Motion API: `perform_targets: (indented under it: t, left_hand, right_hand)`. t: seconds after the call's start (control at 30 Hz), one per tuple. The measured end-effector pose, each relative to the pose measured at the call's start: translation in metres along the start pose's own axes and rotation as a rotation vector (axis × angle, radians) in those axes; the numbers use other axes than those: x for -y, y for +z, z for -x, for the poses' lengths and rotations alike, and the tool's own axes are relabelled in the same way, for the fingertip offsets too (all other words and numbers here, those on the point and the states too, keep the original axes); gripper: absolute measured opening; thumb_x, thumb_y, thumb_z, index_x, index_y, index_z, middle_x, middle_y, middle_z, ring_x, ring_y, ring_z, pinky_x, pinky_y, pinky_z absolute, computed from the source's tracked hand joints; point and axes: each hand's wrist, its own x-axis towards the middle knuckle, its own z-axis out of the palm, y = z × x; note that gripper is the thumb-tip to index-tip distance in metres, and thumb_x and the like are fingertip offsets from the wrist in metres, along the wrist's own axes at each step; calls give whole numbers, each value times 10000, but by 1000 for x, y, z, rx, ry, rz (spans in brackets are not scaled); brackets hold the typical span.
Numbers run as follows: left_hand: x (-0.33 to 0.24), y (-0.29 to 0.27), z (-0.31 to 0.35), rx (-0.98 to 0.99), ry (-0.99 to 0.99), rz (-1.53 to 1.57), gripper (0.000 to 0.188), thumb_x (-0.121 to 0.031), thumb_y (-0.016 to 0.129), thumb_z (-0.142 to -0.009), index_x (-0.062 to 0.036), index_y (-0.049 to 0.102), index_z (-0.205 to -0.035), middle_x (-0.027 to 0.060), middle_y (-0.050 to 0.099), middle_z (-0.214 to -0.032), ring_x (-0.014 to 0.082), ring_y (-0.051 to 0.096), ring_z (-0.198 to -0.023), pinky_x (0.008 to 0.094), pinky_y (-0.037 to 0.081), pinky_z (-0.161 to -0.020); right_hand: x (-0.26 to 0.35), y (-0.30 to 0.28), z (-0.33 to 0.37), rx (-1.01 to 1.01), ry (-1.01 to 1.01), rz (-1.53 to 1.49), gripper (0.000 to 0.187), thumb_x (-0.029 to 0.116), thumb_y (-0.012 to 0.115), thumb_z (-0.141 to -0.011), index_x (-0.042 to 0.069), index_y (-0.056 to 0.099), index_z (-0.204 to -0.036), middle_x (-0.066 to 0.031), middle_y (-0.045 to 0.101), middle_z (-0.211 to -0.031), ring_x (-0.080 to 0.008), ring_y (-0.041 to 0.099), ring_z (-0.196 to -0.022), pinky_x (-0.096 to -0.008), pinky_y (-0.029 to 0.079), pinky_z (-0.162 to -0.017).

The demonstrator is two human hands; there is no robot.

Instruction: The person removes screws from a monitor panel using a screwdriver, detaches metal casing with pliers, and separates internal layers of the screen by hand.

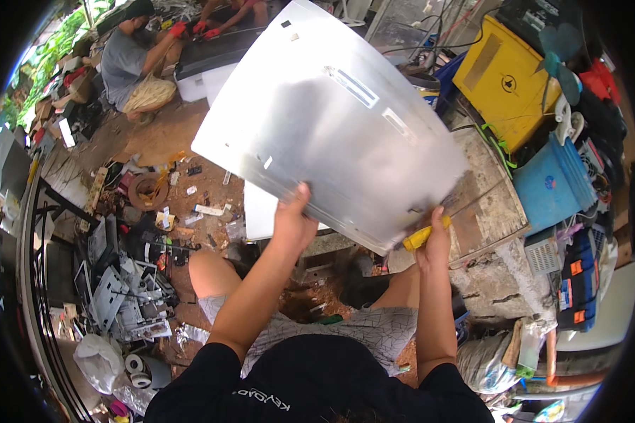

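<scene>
A large, flat silver metal panel (331, 141), with pale label strips and a few small holes, is tilted up in front of me. My left hand (294, 220) is closed on its near left edge, thumb on top and the other fingers hidden beneath. At its near right corner, my right hand (434, 247) is closed around a yellow-handled screwdriver (422, 237). A thin shaft seems to run from the handle toward the upper right. I cannot tell whether the right fingers also support the panel. Part of a white flat piece (259, 211) shows below the panel.
A worn wooden board (490, 204) on a concrete block is at my right, beside a blue bucket (554, 183) and a yellow bin (504, 84). Metal scrap (130, 296) is piled at left. Two people wear red gloves; one (130, 63) crouches at far left.
</scene>
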Motion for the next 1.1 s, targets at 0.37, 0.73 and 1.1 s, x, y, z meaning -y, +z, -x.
perform_targets:
  t: [0.37, 0.73, 1.1]
  left_hand:
    - [-41, -43, 2, 12, 112, -116, 437, -216, 670, -946, -86, 494, -1323, 75, 572, -1269, 270, 521, -1230, 487, 407, -1074]
    - [-64, -30, 12, -17, 394, -467, 211, -164, 687, -941, -60, 635, -1117, 37, 671, -1049, 185, 624, -996, 407, 502, -939]
    - [-102, 31, -8, 776, 1621, -2127, 408, -142, 583, -839, -171, 675, -1235, -33, 678, -1234, 132, 625, -1125, 365, 440, -1058]
  right_hand:
    - [-33, -18, 37, 443, -441, 1250, 355, 291, 721, -868, 85, 633, -1143, -210, 694, -914, -423, 659, -877, -478, 516, -742]
    - [-25, 0, 49, 616, -53, 747, 481, 377, 651, -953, 10, 586, -1258, -109, 682, -789, -162, 611, -571, -299, 481, -529]
    - [22, 25, 7, 674, 35, -262, 926, 722, 442, -920, -57, 417, -1419, -73, 669, -1081, -76, 511, -654, -196, 429, -546]
